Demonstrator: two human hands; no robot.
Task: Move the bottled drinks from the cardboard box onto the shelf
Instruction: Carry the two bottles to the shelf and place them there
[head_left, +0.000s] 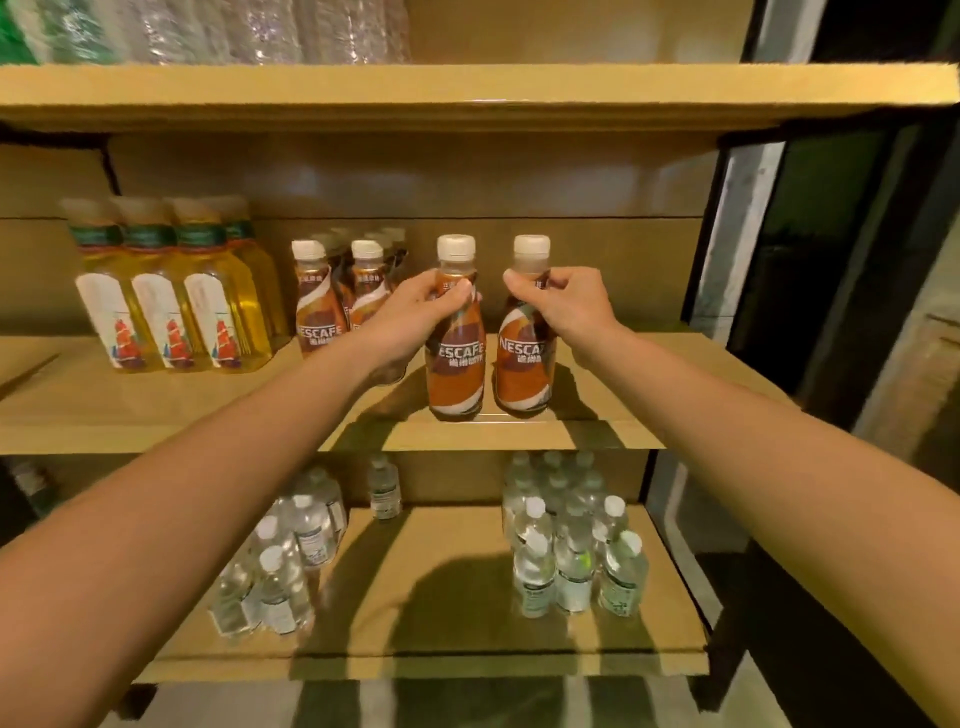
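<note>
Two Nescafé coffee bottles stand upright, just beside each other, near the middle shelf's (156, 415) front edge: the left hand (415, 306) grips the left bottle (456, 364), the right hand (563, 301) pinches the right bottle (524, 358) at its neck.

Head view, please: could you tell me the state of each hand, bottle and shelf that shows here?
left hand: grips the left coffee bottle's neck.
right hand: grips the right coffee bottle's neck.
left coffee bottle: upright, capped, near the middle shelf's front edge.
right coffee bottle: upright, capped, beside it.
stocked coffee bottles: upright, capped, further back.
yellow drink bottles: upright, in a row.
water bottles: upright, on the lower shelf.
</note>
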